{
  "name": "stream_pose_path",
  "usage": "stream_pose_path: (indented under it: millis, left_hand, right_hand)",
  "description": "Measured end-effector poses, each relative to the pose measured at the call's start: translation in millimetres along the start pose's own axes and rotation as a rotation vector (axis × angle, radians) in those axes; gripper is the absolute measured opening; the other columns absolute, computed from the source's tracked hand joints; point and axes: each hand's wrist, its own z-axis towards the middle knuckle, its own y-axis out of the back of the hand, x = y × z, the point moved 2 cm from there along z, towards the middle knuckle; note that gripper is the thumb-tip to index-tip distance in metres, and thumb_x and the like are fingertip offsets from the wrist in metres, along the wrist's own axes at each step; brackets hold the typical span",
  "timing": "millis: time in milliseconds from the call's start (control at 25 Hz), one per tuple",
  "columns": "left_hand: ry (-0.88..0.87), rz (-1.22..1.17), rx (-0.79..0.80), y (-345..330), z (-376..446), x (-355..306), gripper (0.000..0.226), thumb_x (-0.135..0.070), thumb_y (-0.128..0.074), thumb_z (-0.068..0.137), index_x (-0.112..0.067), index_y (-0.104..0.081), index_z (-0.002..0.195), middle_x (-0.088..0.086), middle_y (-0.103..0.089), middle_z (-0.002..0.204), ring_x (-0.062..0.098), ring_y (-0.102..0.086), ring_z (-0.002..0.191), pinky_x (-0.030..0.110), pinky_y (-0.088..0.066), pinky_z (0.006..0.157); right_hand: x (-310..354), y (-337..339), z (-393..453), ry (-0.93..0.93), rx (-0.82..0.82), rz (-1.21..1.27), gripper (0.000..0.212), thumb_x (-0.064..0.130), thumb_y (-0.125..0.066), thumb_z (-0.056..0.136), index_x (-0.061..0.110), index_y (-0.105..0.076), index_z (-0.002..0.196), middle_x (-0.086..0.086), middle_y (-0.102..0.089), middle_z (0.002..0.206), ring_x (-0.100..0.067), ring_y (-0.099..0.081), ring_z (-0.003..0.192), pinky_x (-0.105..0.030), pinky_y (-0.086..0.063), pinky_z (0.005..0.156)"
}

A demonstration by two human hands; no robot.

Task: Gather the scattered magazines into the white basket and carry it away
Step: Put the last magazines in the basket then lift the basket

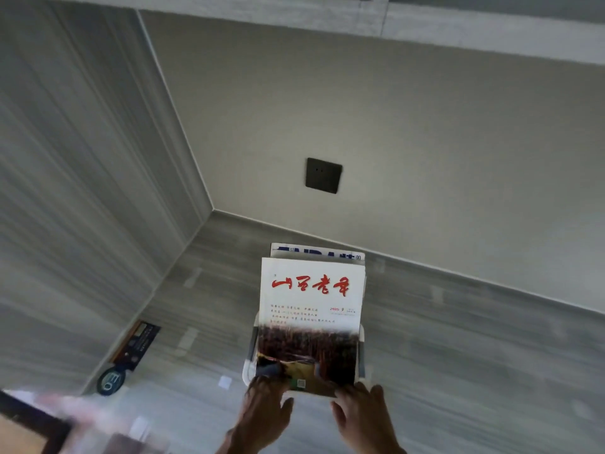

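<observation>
Nearest the camera, at about 6 o'clock, two bare hands reach forward side by side. The left hand (265,407) has its fingers curled down over the near left corner of the top magazine (311,319), with the thumb spread out toward the right. The right hand (360,411) sits just beside it at the near right corner, fingers bent and their tips touching the magazine's near edge. Whether either hand truly grips the cover or only presses on it, I cannot tell, since the fingertips blur into the paper.

The top magazine lies directly ahead of both hands, toward 12 o'clock from them. It has a white cover with large red brush characters and a dark reddish photograph on its lower half. It rests in the white basket (250,355), whose rim shows on the left and right sides of the cover. Behind it, further toward 12 o'clock, a second magazine (316,252) with big dark blue letters sticks out past the top one.

The basket stands on a grey striped counter (458,355), close to a beige wall carrying a dark socket plate (323,175).

At 9 o'clock from the hands, well apart from them, a dark booklet (137,344) leans in the corner, with a round dark tag (111,381) just below it.
</observation>
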Motion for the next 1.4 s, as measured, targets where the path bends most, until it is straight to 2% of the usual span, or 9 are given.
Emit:
stream_pose_path:
  millis: [120,280,360,440,560,840,1040,1240,1400]
  left_hand:
    - [-0.009,-0.256,-0.021,-2,-23,-15,0.036,-0.021,-0.062,0.078,-0.028,-0.067,0.112,-0.004,-0.069,0.118,0.01,-0.063,0.111,0.028,-0.051,0.096]
    - [0.143,-0.642,-0.415,53,21,-4,0.048,-0.023,-0.072,0.074,-0.026,-0.054,0.118,-0.004,-0.067,0.102,0.01,-0.069,0.087,0.043,-0.061,0.069]
    - [0.224,-0.753,-0.332,77,63,-1,0.089,-0.02,-0.084,0.067,-0.025,-0.033,0.139,-0.002,-0.061,0.119,0.016,-0.06,0.105,0.042,-0.055,0.086]
    - [0.267,-0.971,-0.125,81,97,-1,0.098,-0.007,-0.088,0.062,-0.023,-0.034,0.142,0.007,-0.065,0.122,0.029,-0.062,0.113,0.046,-0.057,0.087]
    - [0.222,-1.095,0.103,73,120,-2,0.063,-0.01,-0.089,0.06,-0.018,-0.061,0.116,0.012,-0.074,0.109,0.036,-0.069,0.104,0.044,-0.061,0.077]
    - [-0.029,-1.233,-0.03,82,79,-5,0.069,0.001,-0.084,0.067,-0.003,-0.048,0.126,0.027,-0.066,0.114,0.046,-0.064,0.108,0.056,-0.057,0.082]
    - [-0.131,-1.024,-0.11,100,52,0,0.091,-0.02,-0.095,0.055,-0.02,-0.044,0.13,0.013,-0.067,0.117,0.033,-0.066,0.108,0.051,-0.057,0.086]
    - [-0.122,-0.759,-0.049,120,52,-14,0.097,-0.031,-0.094,0.052,-0.041,-0.04,0.132,-0.009,-0.066,0.116,0.014,-0.066,0.107,0.032,-0.058,0.086]
    - [-0.216,-0.066,0.037,153,58,-41,0.098,-0.058,-0.08,0.052,-0.05,-0.031,0.136,-0.024,-0.054,0.128,-0.002,-0.053,0.114,0.024,-0.045,0.098]
  right_hand:
    - [-8,3,-30,-0.012,-0.086,0.125,0.047,0.055,-0.085,0.039,0.034,-0.076,0.079,0.018,-0.068,0.064,-0.006,-0.065,0.056,-0.026,-0.05,0.054]
    - [-43,41,5,-0.287,-0.322,0.781,0.039,0.043,-0.073,0.073,0.032,-0.061,0.108,0.017,-0.067,0.097,0.003,-0.064,0.082,-0.021,-0.052,0.068]
    - [-62,57,41,-0.518,-0.342,1.17,0.066,0.043,-0.08,0.072,0.029,-0.049,0.128,0.017,-0.058,0.116,-0.001,-0.06,0.1,-0.025,-0.05,0.082]
    - [-65,61,72,-0.562,-0.25,1.464,0.087,0.029,-0.085,0.069,0.023,-0.037,0.141,0.008,-0.056,0.129,-0.016,-0.059,0.113,-0.04,-0.051,0.093]
    - [-59,51,97,-0.485,-0.124,1.563,0.073,0.027,-0.086,0.064,0.016,-0.053,0.128,-0.007,-0.073,0.111,-0.029,-0.07,0.101,-0.044,-0.058,0.083]
    - [-44,61,59,-0.376,-0.359,1.575,0.058,0.031,-0.091,0.055,0.013,-0.068,0.105,-0.014,-0.076,0.095,-0.027,-0.074,0.086,-0.03,-0.059,0.064]
    - [-41,83,39,-0.192,-0.273,1.525,0.073,0.024,-0.092,0.055,0.023,-0.059,0.12,-0.008,-0.074,0.108,-0.026,-0.071,0.099,-0.028,-0.057,0.081]
    - [-53,87,40,-0.171,-0.19,1.416,0.078,0.031,-0.094,0.051,0.041,-0.056,0.117,0.006,-0.074,0.109,-0.012,-0.071,0.097,-0.013,-0.054,0.074]
    - [-56,83,41,-0.12,-0.095,1.368,0.082,0.026,-0.094,0.054,0.029,-0.05,0.123,-0.002,-0.073,0.106,-0.016,-0.071,0.095,-0.019,-0.055,0.074]
